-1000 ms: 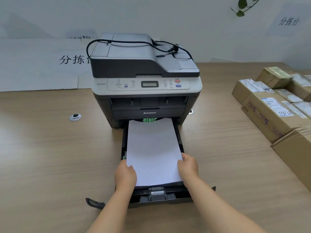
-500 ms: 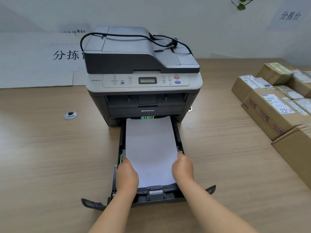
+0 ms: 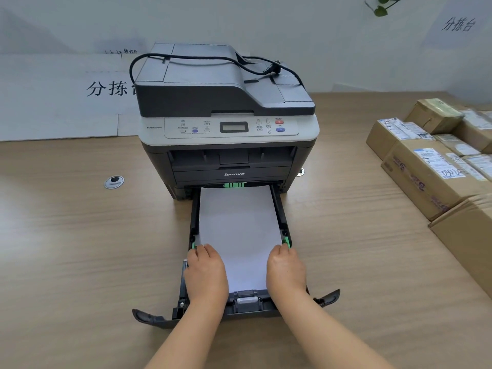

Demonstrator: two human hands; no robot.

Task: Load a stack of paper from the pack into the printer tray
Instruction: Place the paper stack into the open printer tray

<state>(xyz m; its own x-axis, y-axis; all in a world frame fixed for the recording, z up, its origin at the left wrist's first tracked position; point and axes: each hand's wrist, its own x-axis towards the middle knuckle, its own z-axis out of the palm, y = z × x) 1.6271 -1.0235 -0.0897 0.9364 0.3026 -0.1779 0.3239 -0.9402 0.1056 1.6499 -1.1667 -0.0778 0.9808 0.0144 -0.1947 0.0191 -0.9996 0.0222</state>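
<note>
Both hands lie palm-down on the near corners of the paper stack [image 3: 239, 230]: the left hand [image 3: 206, 272] and the right hand [image 3: 286, 270], fingers curled together over its side edges by the green guides [image 3: 287, 242]. That stack lies flat in the pulled-out tray [image 3: 195, 217] of the Lenovo printer [image 3: 229, 123] on the wooden table [image 3: 80, 249].

"lenovo" on printer [image 3: 234, 173]

Wood-grain surface [image 3: 80, 249]; pale wall [image 3: 266, 22] behind; white signs [image 3: 53, 102] with black characters leaning on it; cardboard boxes [image 3: 431, 177] stacked right; round cable grommet [image 3: 114, 181] left.
</note>
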